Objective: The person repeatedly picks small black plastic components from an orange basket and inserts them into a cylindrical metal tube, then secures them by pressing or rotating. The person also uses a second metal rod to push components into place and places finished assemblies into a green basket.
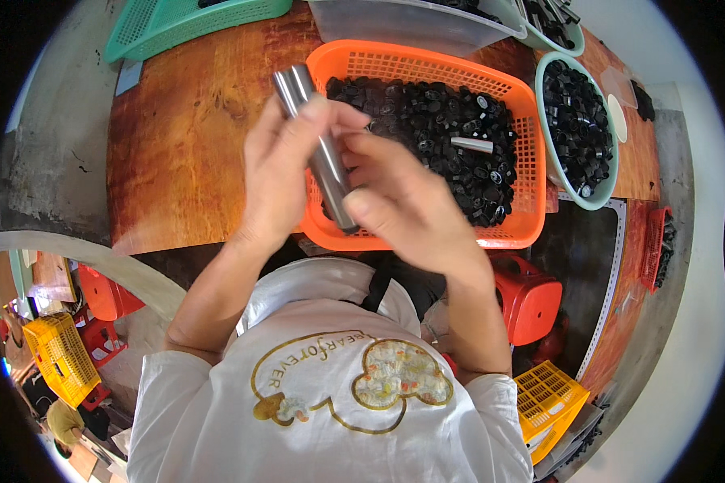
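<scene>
A shiny metal tube (327,167) slants in front of my chest, its upper end leaning to the left. My left hand (278,161) is closed round its upper part, with the thumb along the near side. At the tube's lower end, which looks dark, my right hand (407,201) curls its fingers and thumb against the side; it is slightly blurred. Beneath both hands stands an orange plastic basket (532,173) full of small black plastic caps (451,113). A short silvery piece (471,145) lies on top of the caps.
Right of the basket, a pale green bowl (542,133) holds more black parts. Behind stand a clear plastic bin (411,28), a green basket (193,28) and a bowl of metal tubes (568,44). A red stool (532,302) and a yellow crate (548,398) sit below the wooden table (193,137).
</scene>
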Demonstrator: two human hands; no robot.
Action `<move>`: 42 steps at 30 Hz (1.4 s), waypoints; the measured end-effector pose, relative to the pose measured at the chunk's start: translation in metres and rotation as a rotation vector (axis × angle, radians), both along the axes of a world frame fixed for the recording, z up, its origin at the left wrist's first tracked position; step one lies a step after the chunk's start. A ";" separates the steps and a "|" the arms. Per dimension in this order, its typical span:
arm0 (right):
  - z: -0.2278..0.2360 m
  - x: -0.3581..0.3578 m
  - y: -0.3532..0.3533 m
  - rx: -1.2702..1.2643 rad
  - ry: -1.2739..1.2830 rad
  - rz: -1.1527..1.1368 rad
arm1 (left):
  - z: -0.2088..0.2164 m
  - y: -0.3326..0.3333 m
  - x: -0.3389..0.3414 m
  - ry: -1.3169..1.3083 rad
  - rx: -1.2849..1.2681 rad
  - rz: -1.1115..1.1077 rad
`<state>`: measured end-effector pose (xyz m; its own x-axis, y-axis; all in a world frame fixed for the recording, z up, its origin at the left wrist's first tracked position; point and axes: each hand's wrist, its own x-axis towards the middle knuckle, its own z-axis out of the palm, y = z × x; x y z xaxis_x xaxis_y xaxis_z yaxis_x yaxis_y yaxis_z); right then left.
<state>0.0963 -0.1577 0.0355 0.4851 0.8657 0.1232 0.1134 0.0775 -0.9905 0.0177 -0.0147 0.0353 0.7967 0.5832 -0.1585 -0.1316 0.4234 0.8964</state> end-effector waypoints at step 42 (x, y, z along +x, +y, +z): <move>0.039 0.085 -0.060 -0.073 -0.306 -0.355 | 0.018 -0.003 -0.023 0.049 0.153 -0.578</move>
<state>0.1810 -0.2180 0.0740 0.7037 0.6644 0.2518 0.4075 -0.0871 -0.9090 -0.0056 -0.0179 0.0534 0.9855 0.0762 -0.1514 0.1246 0.2797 0.9520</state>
